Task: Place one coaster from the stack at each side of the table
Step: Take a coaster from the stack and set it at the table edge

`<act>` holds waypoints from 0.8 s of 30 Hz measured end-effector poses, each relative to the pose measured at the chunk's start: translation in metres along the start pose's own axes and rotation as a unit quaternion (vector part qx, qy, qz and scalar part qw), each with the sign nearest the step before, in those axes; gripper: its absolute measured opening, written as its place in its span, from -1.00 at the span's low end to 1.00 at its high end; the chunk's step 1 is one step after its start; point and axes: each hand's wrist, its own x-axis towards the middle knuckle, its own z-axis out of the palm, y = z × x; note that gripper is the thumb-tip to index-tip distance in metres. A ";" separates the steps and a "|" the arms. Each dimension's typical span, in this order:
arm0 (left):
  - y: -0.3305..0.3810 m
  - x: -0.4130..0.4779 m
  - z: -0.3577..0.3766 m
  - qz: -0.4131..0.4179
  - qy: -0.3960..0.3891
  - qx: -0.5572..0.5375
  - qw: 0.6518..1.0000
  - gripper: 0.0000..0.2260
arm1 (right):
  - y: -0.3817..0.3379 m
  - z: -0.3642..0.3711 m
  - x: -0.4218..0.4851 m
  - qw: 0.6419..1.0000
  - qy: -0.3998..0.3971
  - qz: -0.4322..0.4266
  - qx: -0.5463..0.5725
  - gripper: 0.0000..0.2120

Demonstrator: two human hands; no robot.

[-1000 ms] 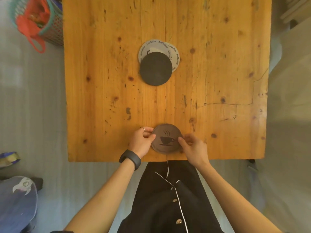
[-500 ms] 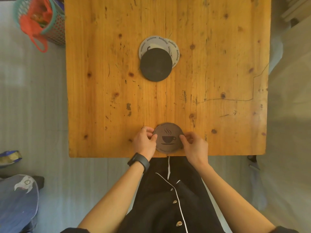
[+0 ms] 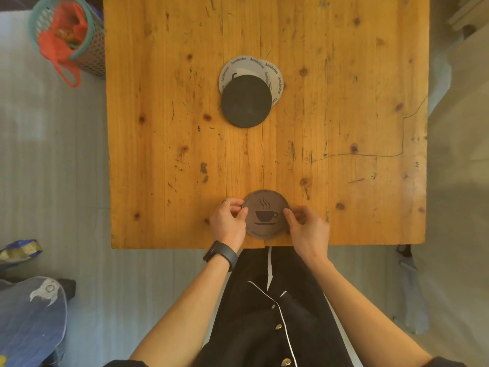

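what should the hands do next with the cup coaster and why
Probably let go: the brown cup coaster already lies flat at the near table edge, pinched by left hand and right hand. Then reach for the stack.

head cam | faces straight down | over table [image 3: 158, 128] near edge | mid range, prob. wide-angle

A knotty, scratched wooden desk [image 3: 164, 128] stands on a pale grey floor [image 3: 53, 160], with a mesh basket [image 3: 66, 35] at its far left corner and a blue bag [image 3: 29, 321] lying near left.
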 end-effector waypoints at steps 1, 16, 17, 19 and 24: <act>0.001 0.001 0.000 0.002 0.001 -0.001 1.000 -0.89 | -0.001 0.001 0.000 1.000 0.002 0.004 0.000 -0.76; -0.006 0.006 0.000 0.043 -0.002 0.026 0.999 -0.90 | -0.009 0.002 -0.001 1.000 0.014 0.008 0.012 -0.85; -0.006 0.005 0.001 0.044 0.000 0.026 0.999 -0.89 | -0.009 0.002 -0.001 1.000 0.014 0.010 0.011 -0.86; -0.007 0.004 0.003 0.053 0.004 0.033 0.998 -0.88 | -0.010 0.002 -0.001 1.000 0.015 0.016 0.020 -0.85; -0.017 -0.001 0.005 0.129 0.021 0.110 0.985 -0.79 | -0.006 0.001 0.000 0.999 0.004 -0.041 -0.013 -0.85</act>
